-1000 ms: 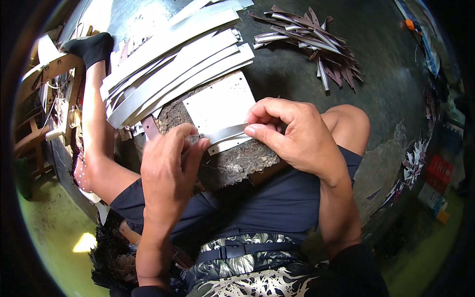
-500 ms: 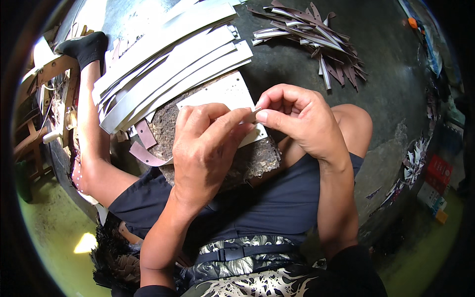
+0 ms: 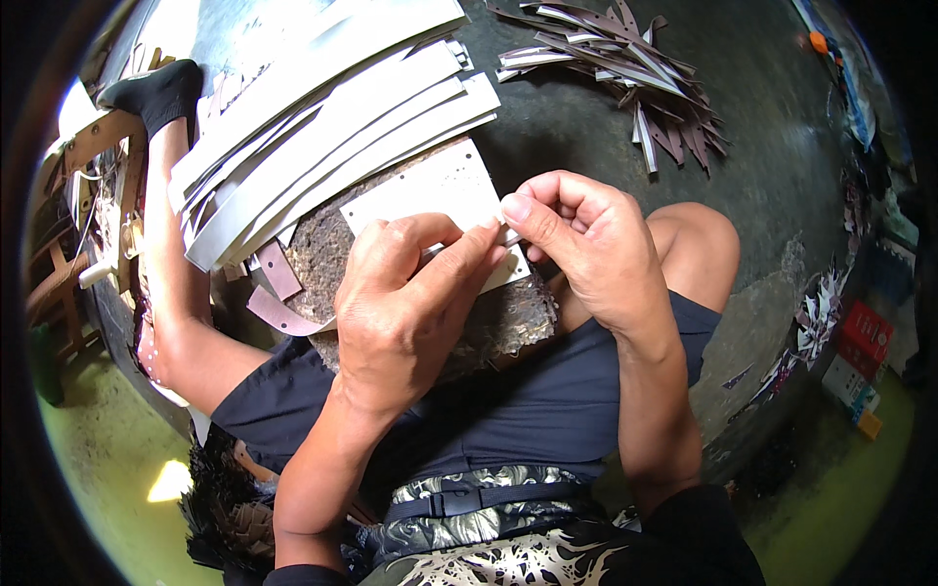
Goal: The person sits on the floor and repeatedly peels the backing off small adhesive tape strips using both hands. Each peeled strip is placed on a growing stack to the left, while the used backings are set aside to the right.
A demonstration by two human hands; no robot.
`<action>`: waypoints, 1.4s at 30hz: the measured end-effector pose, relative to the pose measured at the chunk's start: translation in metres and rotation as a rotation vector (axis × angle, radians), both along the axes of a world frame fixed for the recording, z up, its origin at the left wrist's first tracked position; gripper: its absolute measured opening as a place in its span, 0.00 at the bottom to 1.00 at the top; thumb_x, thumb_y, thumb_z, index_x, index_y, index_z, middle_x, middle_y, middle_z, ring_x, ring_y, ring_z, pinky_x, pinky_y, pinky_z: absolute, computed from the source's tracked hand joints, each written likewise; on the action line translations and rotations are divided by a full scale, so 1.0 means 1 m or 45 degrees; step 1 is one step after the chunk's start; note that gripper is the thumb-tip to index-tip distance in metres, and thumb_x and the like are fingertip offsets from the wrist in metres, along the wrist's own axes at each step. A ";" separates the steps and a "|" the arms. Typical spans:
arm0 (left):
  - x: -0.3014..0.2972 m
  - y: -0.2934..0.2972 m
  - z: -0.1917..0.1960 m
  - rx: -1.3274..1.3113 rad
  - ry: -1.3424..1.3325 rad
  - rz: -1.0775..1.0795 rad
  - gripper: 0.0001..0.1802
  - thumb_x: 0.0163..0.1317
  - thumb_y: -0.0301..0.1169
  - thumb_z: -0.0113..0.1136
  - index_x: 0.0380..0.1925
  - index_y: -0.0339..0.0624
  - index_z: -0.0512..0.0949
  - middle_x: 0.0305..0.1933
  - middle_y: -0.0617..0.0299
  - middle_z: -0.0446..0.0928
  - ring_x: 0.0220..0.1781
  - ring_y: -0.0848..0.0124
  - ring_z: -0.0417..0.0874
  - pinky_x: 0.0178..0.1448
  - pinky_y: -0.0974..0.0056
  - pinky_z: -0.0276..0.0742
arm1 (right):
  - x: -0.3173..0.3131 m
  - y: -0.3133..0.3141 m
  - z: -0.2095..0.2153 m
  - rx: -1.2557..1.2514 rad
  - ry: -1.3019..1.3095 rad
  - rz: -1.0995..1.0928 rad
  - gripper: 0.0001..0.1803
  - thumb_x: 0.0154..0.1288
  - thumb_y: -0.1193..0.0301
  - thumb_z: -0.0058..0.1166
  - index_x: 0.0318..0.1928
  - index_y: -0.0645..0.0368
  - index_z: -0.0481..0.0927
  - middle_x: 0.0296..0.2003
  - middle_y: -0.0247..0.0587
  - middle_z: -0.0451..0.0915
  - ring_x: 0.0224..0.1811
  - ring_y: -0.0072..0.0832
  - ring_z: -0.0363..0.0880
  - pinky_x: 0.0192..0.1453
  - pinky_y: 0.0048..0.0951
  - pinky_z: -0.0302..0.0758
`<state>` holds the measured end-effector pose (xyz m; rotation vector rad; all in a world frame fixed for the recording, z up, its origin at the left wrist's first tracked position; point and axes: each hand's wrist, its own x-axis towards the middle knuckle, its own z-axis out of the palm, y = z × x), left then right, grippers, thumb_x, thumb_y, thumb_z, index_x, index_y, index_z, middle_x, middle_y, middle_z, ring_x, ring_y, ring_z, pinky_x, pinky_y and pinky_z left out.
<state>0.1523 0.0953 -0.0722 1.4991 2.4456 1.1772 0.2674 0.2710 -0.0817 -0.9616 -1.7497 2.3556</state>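
Observation:
My left hand [image 3: 396,303] is closed over a white board [image 3: 420,188] with small holes, its thumb and forefinger pinched together. My right hand [image 3: 596,249] is closed just to the right, thumb pressed against the forefinger. Between the fingertips of both shows the pale edge of a thin strip [image 3: 508,236]; most of it is hidden. Beneath the board is a rough brown block [image 3: 327,230] in front of my lap. By my left wrist, a curled pinkish-brown strip [image 3: 278,311] with holes runs under the hand; whether it joins the pinched strip is hidden.
Long white strips [image 3: 342,127] lie stacked beyond the block. A short brown piece [image 3: 280,271] rests at its left edge. At the far right is a heap of brown and white cut strips [image 3: 635,73]. A wooden frame [image 3: 98,142] stands at the left.
My right thumb has shifted up and left over the fingertips, closer to my left fingers. The strip's brownish edge between them now shows pale. The view has shifted slightly.

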 end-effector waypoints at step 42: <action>-0.003 -0.001 -0.001 -0.045 0.043 0.023 0.17 0.57 0.29 0.88 0.48 0.49 0.96 0.38 0.66 0.83 0.37 0.68 0.78 0.42 0.61 0.73 | -0.006 -0.017 -0.031 -0.352 0.139 -0.324 0.12 0.86 0.64 0.68 0.49 0.61 0.86 0.35 0.25 0.85 0.33 0.07 0.75 0.36 0.14 0.72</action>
